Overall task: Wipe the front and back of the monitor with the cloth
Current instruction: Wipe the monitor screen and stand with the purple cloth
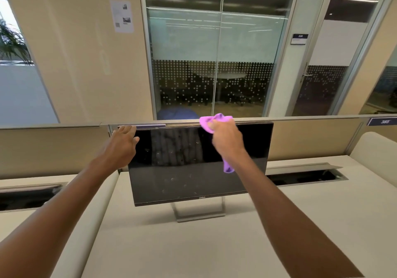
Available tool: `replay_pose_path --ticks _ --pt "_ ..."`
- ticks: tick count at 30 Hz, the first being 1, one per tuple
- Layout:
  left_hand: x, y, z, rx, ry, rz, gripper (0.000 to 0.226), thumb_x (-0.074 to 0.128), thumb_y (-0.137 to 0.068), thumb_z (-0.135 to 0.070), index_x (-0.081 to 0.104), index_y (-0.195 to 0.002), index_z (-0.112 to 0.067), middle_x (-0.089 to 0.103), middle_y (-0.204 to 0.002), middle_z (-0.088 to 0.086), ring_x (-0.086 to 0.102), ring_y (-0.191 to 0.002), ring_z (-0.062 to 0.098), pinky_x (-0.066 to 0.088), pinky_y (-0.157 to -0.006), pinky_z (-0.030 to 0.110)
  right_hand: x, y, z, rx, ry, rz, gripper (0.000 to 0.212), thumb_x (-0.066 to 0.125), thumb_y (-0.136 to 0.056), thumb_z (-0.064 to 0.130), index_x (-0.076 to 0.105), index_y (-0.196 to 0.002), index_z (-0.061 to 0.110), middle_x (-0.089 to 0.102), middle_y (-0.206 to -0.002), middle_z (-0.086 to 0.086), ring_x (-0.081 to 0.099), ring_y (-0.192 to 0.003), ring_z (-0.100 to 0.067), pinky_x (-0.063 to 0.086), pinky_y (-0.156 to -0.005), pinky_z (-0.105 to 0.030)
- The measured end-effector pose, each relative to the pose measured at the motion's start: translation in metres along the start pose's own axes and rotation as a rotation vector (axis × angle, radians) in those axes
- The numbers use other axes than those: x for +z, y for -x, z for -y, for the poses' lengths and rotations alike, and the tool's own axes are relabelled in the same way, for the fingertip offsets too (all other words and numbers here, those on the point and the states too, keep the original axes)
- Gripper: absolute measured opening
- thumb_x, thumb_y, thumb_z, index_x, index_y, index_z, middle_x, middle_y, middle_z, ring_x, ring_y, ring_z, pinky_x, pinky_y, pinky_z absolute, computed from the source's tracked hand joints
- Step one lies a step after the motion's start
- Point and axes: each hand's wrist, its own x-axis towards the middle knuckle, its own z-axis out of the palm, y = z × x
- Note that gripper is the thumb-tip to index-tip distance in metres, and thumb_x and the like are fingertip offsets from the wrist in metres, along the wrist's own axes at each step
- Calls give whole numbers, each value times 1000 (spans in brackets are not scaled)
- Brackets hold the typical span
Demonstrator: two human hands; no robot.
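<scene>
At mid-frame on the bench (193,245), the left hand (123,141), fingers straight, should brace the Dell monitor (193,170) at its top-left corner while the right hand (225,137), grasping the purple cloth (207,123), wipes along the top edge without tipping it.

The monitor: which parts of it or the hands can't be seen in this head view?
- Back of the monitor: faces away.
- Left hand fingertips: behind the top corner.
- Cloth: middle hidden inside the right hand.
- Stand: top hidden behind the screen.
- Wall paper: print too small.
</scene>
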Motion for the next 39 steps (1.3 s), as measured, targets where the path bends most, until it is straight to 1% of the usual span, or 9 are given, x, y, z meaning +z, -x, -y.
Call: replay_pose_path --ticks 6,9,14,17,20,25,29,34,39 --pt "-3 0 -2 20 -3 -15 38 40 -99 -11 48 -132 7 54 -131 22 46 -124 35 34 -103 43 -6 6 -67 127 -55 -137 57 37 -87 -13 51 -139 7 45 -145 -8 41 -132 -28 38 -102 -23" --pt "-5 2 -1 67 -24 -20 44 39 -100 -12 40 -141 2 49 -140 18 42 -131 32 32 -107 41 12 13 -61 167 -171 -266 46 36 -93 -9 49 -134 7 42 -125 -3 52 -109 -29 41 -73 -15" --pt "-5 -2 2 65 -11 -5 45 36 -101 -16 40 -143 -2 46 -144 14 40 -134 29 33 -109 39 45 13 -23 53 -175 -330 46 41 -84 -10 61 -124 1 54 -115 -17 58 -94 -34 51 -74 -38" --pt "-4 0 0 75 -9 -13 45 37 -101 -15 39 -143 0 44 -145 15 37 -136 29 30 -111 39 67 16 -1 -68 -167 -314 28 57 -84 -6 67 -108 4 60 -102 -12 61 -85 -27 53 -70 -35" --pt "-4 2 1 68 2 -25 46 37 -101 -17 38 -144 -3 43 -146 13 36 -137 27 32 -110 39 92 29 -6 -198 -20 -162 32 43 -89 4 65 -111 15 55 -108 -1 56 -91 -18 49 -76 -28" --pt "-2 1 3 61 42 -23 47 38 -101 -19 37 -145 -4 42 -148 12 32 -139 27 28 -112 38 91 38 -28 -113 -102 -196 34 45 -80 -2 65 -103 11 55 -98 -6 55 -84 -24 52 -73 -39" --pt "-2 3 0 51 56 -15 47 37 -102 -19 34 -147 -5 38 -150 12 28 -142 27 22 -115 36 71 12 5 -194 -149 -244 33 52 -82 -5 66 -108 9 54 -100 -8 55 -85 -24 48 -73 -32" --pt "-2 4 -3 39 88 -30 47 37 -102 -18 33 -148 -6 35 -152 10 25 -143 25 18 -116 35 93 19 34 -363 -114 -123 29 57 -83 -3 70 -106 10 55 -96 -7 57 -82 -25 51 -68 -35" --pt "-2 4 -2 54 82 -31 48 38 -102 -18 33 -148 -5 36 -152 10 25 -143 24 18 -116 34 102 39 2 -290 -130 -135 27 56 -81 -5 72 -100 7 57 -91 -6 58 -82 -25 55 -66 -36"
